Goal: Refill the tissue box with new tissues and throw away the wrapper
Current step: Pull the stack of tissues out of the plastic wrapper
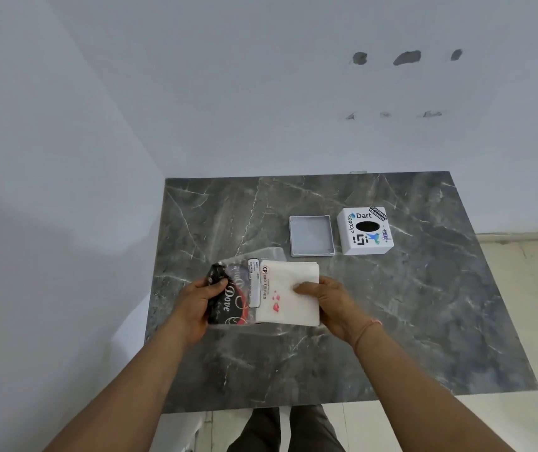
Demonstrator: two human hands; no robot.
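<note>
Above the near-left part of the grey marble table (408,321) I hold a pack of tissues. My left hand (197,303) grips the clear plastic wrapper (233,298) at its black printed end. My right hand (329,303) pinches the white tissue stack (297,293), which sticks out of the wrapper's right side. Farther back on the table stands the white tissue box cover (364,230), stickered, with a dark oval slot on top. Its grey base tray (311,235) lies open beside it on the left.
White walls close off the table at the back and left. A light tiled floor (522,288) shows to the right and below the near edge. My legs (280,429) stand at the table's front edge.
</note>
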